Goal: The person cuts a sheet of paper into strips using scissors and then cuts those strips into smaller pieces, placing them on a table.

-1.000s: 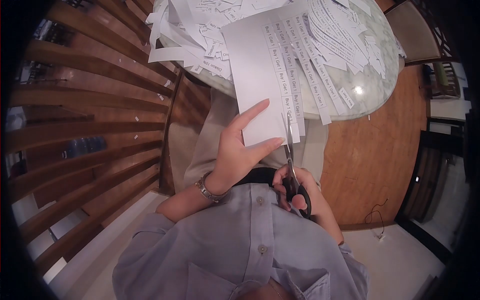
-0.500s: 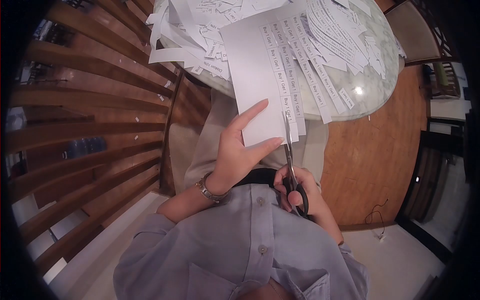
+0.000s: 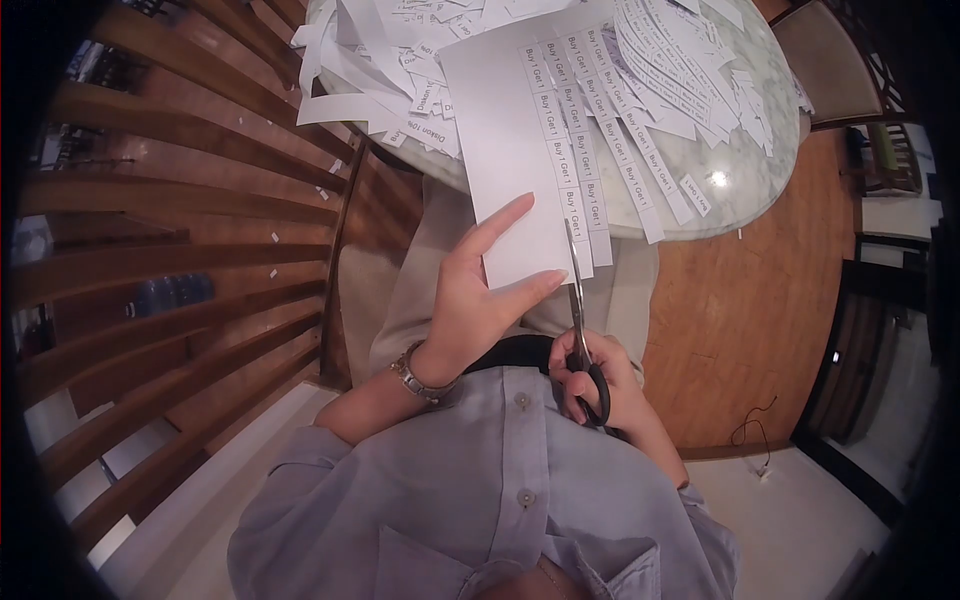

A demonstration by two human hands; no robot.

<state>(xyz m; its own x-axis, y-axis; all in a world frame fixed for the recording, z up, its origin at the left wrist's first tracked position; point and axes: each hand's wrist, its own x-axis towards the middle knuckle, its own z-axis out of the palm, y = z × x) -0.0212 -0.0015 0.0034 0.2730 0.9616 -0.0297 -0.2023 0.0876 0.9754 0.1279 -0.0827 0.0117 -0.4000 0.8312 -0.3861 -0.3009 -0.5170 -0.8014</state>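
Note:
My left hand (image 3: 478, 300) grips the near end of a white paper sheet (image 3: 515, 150) printed with columns of "Buy 1 Get 1" labels; thumb and forefinger pinch its lower edge. My right hand (image 3: 590, 378) holds black-handled scissors (image 3: 580, 320), whose blades point up into the sheet's lower edge beside the label column. The sheet's far end lies over the round marble table (image 3: 740, 170).
Several cut label strips (image 3: 670, 80) and loose paper strips (image 3: 350, 70) cover the tabletop. A wooden slatted bench (image 3: 200, 230) is at left. A chair (image 3: 830, 60) stands at the upper right. A dark cable (image 3: 752, 425) lies on the wooden floor.
The scissors have advanced slightly up into the sheet along the label column, and the handles have closed a little. The sheet has shifted slightly away. My left hand has barely moved.

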